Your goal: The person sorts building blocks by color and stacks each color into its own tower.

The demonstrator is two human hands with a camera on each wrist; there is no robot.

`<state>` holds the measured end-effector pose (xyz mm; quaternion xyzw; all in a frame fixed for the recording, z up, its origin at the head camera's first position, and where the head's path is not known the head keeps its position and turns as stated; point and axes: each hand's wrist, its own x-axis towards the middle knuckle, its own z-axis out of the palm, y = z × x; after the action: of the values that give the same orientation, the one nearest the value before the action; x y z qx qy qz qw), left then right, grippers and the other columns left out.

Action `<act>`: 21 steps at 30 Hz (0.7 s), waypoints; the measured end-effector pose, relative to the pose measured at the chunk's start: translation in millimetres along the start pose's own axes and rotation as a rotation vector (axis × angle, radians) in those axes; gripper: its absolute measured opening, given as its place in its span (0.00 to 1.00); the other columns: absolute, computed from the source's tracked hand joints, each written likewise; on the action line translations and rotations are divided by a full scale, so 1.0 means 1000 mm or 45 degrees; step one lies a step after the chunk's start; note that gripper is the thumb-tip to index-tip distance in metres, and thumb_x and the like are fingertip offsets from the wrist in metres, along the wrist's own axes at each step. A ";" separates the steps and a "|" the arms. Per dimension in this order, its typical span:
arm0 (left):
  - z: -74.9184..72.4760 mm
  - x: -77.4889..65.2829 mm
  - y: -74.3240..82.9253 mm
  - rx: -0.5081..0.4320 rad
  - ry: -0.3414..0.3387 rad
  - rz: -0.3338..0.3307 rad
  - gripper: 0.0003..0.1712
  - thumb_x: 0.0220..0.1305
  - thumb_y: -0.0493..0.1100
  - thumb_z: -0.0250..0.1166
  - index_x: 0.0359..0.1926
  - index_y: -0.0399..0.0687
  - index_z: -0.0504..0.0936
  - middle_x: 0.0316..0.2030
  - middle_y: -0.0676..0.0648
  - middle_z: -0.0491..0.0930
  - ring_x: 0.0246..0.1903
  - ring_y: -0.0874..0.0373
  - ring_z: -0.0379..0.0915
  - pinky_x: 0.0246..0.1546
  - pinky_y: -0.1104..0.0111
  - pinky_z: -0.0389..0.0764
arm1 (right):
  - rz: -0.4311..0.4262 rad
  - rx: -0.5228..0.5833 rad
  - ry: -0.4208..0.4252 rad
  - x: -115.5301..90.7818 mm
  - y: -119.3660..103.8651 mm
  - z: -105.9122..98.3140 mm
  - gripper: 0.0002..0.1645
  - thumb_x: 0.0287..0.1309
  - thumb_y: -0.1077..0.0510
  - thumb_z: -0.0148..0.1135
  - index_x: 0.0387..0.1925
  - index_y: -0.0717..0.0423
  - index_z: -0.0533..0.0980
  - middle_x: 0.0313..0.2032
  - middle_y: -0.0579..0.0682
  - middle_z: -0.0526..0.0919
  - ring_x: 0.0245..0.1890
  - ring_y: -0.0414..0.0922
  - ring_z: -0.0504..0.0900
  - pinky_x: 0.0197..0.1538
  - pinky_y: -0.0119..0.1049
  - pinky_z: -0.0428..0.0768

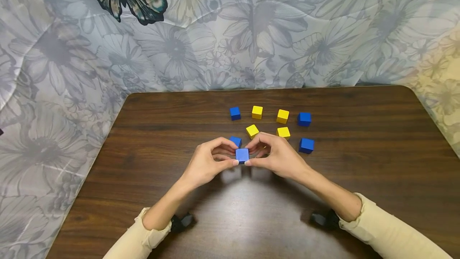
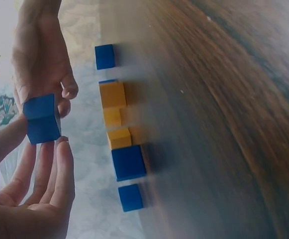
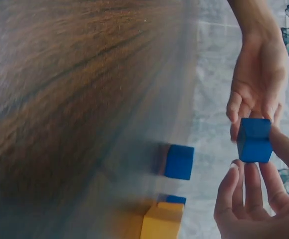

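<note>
You have a plain blue cube point(image 1: 242, 155), its material hard to tell, pinched between your left hand point(image 1: 206, 162) and right hand point(image 1: 279, 157), in front of your body and apparently raised off the dark wood-grain table point(image 1: 165, 119). Each hand is closed only far enough to grip: thumb at the near side, fingertips at the far side, fingers bent.

To hold it well, match the pressure of both hands so that neither twists the cube, and leave its upper face uncovered so you can judge its level. If you release one side, firm up the other pinch first. Mind your fingertips: a second blue cube point(image 1: 235, 140) sits just beyond the held one, partly hidden in the head view, and a small yellow cube point(image 1: 252, 131) is near your right fingers; a low sweep could nudge either.

As for direction, the cube's edges look equal, so it has no clear long axis and no end that points anywhere. One flat face turns up towards the head camera, a thin darker strip of the near face shows towards you, and its sides face left and right.
</note>
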<state>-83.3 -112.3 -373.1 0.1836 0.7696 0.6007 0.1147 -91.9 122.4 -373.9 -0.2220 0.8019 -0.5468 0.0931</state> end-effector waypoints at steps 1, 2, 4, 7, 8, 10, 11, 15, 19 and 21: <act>-0.001 -0.001 -0.001 -0.006 0.003 -0.005 0.18 0.56 0.31 0.74 0.48 0.40 0.81 0.44 0.42 0.83 0.41 0.52 0.84 0.44 0.65 0.84 | 0.003 0.004 0.003 0.001 0.000 0.002 0.18 0.47 0.60 0.80 0.40 0.52 0.80 0.39 0.45 0.83 0.36 0.43 0.84 0.42 0.37 0.85; -0.003 -0.001 -0.001 -0.010 0.009 -0.011 0.18 0.56 0.32 0.74 0.48 0.40 0.82 0.44 0.42 0.84 0.41 0.52 0.84 0.44 0.65 0.84 | 0.006 0.011 0.005 0.002 0.000 0.003 0.18 0.47 0.60 0.80 0.40 0.52 0.81 0.39 0.46 0.83 0.36 0.42 0.85 0.42 0.37 0.85; -0.006 -0.003 -0.003 -0.005 0.020 -0.019 0.18 0.56 0.32 0.74 0.48 0.41 0.82 0.44 0.42 0.84 0.41 0.52 0.84 0.45 0.65 0.84 | 0.016 0.023 0.008 0.004 0.000 0.007 0.18 0.47 0.60 0.80 0.40 0.53 0.81 0.39 0.46 0.84 0.36 0.42 0.85 0.41 0.37 0.85; -0.012 -0.006 -0.005 0.010 0.040 -0.029 0.18 0.56 0.33 0.75 0.47 0.42 0.82 0.44 0.44 0.84 0.41 0.53 0.84 0.45 0.65 0.84 | 0.032 0.025 0.014 0.007 0.000 0.014 0.18 0.47 0.59 0.80 0.40 0.53 0.81 0.39 0.46 0.85 0.35 0.41 0.86 0.40 0.37 0.85; -0.013 -0.007 -0.007 0.008 0.044 -0.036 0.18 0.55 0.33 0.75 0.47 0.43 0.83 0.44 0.44 0.84 0.41 0.53 0.84 0.44 0.65 0.84 | 0.039 0.027 0.016 0.008 0.000 0.016 0.18 0.47 0.59 0.80 0.40 0.53 0.81 0.39 0.46 0.85 0.35 0.41 0.86 0.40 0.36 0.85; -0.017 -0.010 -0.009 0.000 0.048 -0.055 0.17 0.55 0.33 0.75 0.47 0.43 0.83 0.44 0.44 0.84 0.41 0.52 0.84 0.44 0.64 0.84 | 0.047 0.025 0.019 0.010 -0.001 0.021 0.18 0.46 0.59 0.80 0.40 0.52 0.81 0.38 0.45 0.85 0.35 0.40 0.86 0.40 0.35 0.85; -0.019 -0.011 -0.010 -0.004 0.047 -0.068 0.17 0.56 0.33 0.74 0.47 0.44 0.83 0.44 0.44 0.84 0.41 0.52 0.84 0.44 0.64 0.84 | 0.053 0.032 0.020 0.011 -0.001 0.023 0.18 0.46 0.59 0.80 0.39 0.52 0.81 0.38 0.45 0.85 0.35 0.40 0.86 0.40 0.35 0.85; -0.026 -0.015 -0.013 -0.030 0.036 -0.121 0.17 0.56 0.32 0.74 0.47 0.44 0.83 0.46 0.43 0.84 0.42 0.51 0.85 0.44 0.64 0.84 | 0.062 0.051 0.007 0.016 -0.003 0.032 0.18 0.46 0.60 0.80 0.39 0.53 0.81 0.38 0.45 0.85 0.36 0.40 0.86 0.40 0.33 0.84; -0.034 -0.018 -0.015 -0.036 0.037 -0.147 0.18 0.56 0.32 0.74 0.49 0.42 0.82 0.47 0.41 0.83 0.43 0.48 0.84 0.44 0.64 0.84 | 0.062 0.033 0.007 0.022 -0.006 0.040 0.17 0.46 0.60 0.80 0.38 0.52 0.81 0.37 0.45 0.84 0.36 0.40 0.85 0.41 0.32 0.84; -0.037 -0.019 -0.016 -0.042 0.043 -0.152 0.19 0.57 0.32 0.73 0.49 0.41 0.82 0.47 0.40 0.83 0.43 0.48 0.84 0.45 0.63 0.84 | 0.066 0.024 0.015 0.025 -0.007 0.042 0.18 0.45 0.59 0.81 0.37 0.52 0.81 0.37 0.45 0.84 0.36 0.40 0.85 0.41 0.31 0.84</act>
<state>-82.8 -156.6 -380.1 0.1254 0.7710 0.6083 0.1404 -95.2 73.6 -381.2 -0.1971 0.8028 -0.5529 0.1048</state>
